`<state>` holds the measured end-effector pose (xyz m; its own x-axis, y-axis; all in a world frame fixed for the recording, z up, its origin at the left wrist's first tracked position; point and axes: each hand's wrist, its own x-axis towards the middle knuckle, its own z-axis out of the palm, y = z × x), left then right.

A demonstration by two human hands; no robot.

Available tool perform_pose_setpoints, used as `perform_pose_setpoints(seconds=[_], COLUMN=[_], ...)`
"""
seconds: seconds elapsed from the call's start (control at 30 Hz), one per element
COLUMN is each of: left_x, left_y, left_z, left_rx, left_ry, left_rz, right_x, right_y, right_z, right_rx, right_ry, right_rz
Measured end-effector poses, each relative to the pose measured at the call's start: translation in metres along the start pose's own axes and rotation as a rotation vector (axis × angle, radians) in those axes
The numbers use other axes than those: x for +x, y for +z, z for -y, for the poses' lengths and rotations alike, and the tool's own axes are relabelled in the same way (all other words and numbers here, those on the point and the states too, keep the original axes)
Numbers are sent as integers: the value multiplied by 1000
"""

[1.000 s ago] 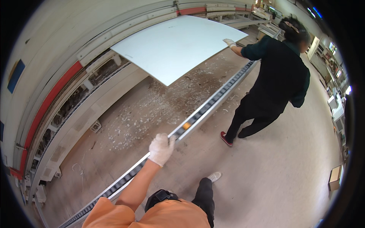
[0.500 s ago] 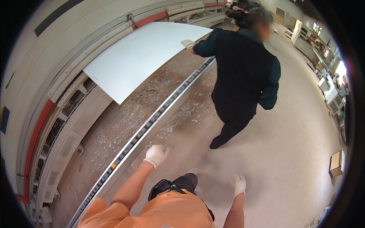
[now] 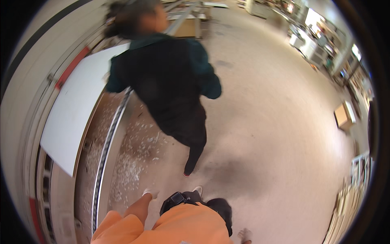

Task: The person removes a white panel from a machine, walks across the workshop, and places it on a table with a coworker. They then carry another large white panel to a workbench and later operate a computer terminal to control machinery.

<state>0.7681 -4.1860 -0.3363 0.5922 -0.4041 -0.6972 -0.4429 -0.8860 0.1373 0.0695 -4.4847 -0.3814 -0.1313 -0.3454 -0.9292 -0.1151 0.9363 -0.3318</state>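
Observation:
My left hand [image 3: 150,192], in a pale glove, hangs beside my body to the right of a long rail with a dark roller strip [image 3: 106,152]. It touches nothing that I can make out, and motion smears its fingers. My right hand [image 3: 245,235] is low at the bottom edge, blurred and partly cut off, over the floor. A large white panel [image 3: 75,110] lies along the machine on the left. A co-worker [image 3: 162,77] in a black vest and dark green sleeves is in front of me, one arm toward the panel, that hand mostly hidden.
The long machine [image 3: 24,122] with red strips runs down the left side. Pale chips [image 3: 128,171] litter the floor by the rail. At the right are a cardboard box [image 3: 344,116] and a stack of long strips [image 3: 345,207]. A frame-like table [image 3: 187,26] stands ahead.
My view has turned right and moved forward along the rail. The panel, rail and co-worker now appear further left. Both my hands have swung lower and closer to my body.

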Motion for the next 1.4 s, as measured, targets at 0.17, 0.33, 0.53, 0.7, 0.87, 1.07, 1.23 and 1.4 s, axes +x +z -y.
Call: perform_pose_setpoints(seconds=[0.17,0.33,0.53,0.7,0.87,1.07,1.23,1.4], left_x=[153,245,287,333,410,552,687,769], left_y=[-150,-242,-309,-329,-304,-375,-545,-753], left_z=[-234,-437,-533,-524,-513,-605,-796,-998], left_rx=[22,181,172,-314,302,494,-418,-508], left_ry=[192,553,491,-53,154,255,-221,79], left_rz=[46,-144,-18,-33,17,266,-10,-53], right_x=[24,85,175,259,313,379,356,354], right_y=[20,92,178,288,388,443,444,521], right_z=[7,100,387,727,964,1054,1076,1165], right_rx=[145,-22,-1273,-1448,-567,-1482,-849,-992], right_ry=[-20,121,-491,-769,-875,-1052,-556,-491], right_rz=[-123,15,103,-59,51,-61,236,186])
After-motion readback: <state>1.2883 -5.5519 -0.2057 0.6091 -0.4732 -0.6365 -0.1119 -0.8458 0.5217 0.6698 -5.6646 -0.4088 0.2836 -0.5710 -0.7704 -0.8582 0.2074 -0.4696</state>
